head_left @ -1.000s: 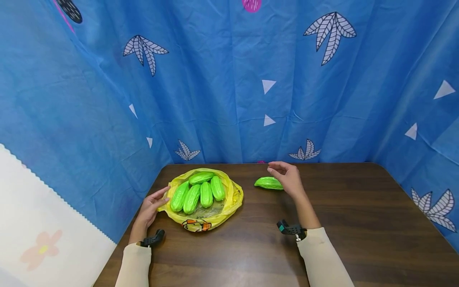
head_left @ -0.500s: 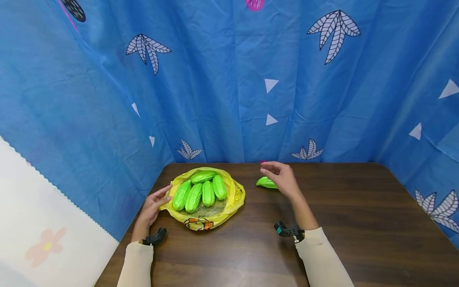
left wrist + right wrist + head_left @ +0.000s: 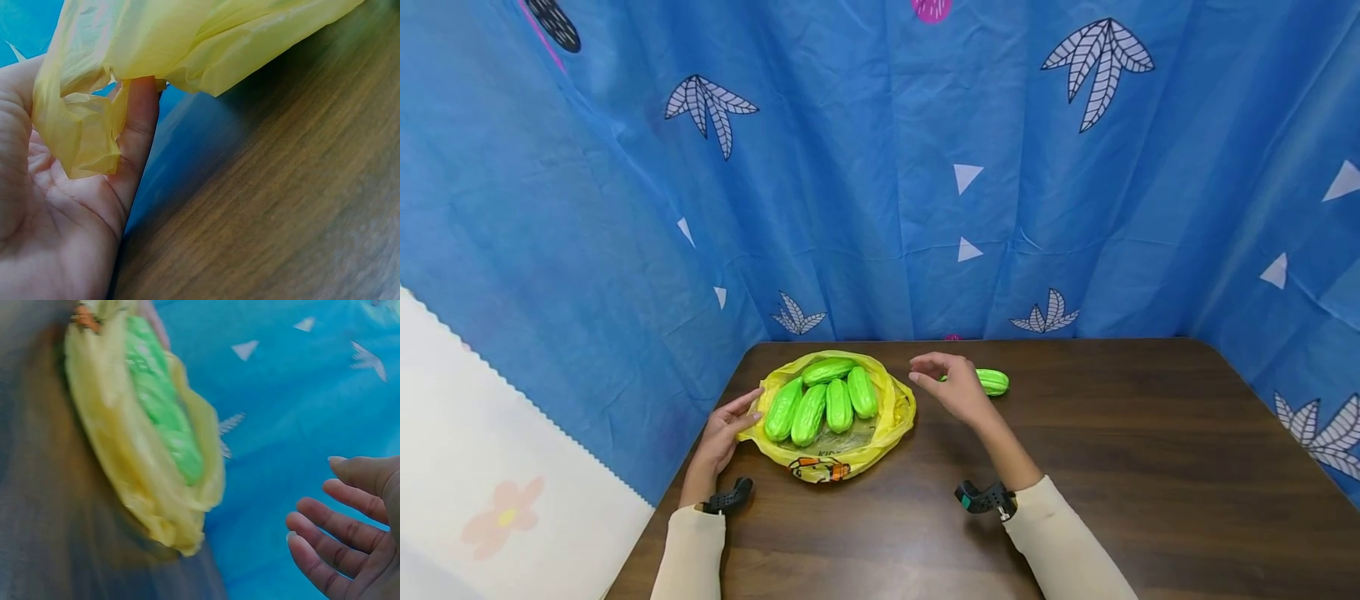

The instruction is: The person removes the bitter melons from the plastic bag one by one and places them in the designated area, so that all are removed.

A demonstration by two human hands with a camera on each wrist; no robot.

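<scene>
A yellow plastic bag [image 3: 891,429] lies with its mouth spread wide at the left of the table. Several bright green, ridged, bitter-gourd-like vegetables [image 3: 808,414] sit inside it. My left hand [image 3: 721,433] holds the bag's left rim; in the left wrist view a yellow fold [image 3: 90,134] hangs between thumb and fingers. Between the bag and one loose green vegetable [image 3: 992,382] is my right hand [image 3: 951,385], which partly hides that vegetable. Nothing lies in the right hand; in the right wrist view its fingers [image 3: 337,534] are loosely bent and apart.
The brown wooden table [image 3: 1112,458] extends to the right and front. A blue patterned curtain [image 3: 865,167] hangs behind it and at both sides. White cloth with a flower print [image 3: 490,492] borders the left side.
My right hand has moved left, past the loose vegetable toward the bag, uncovering the vegetable's right end. The left hand stays at the bag's rim.
</scene>
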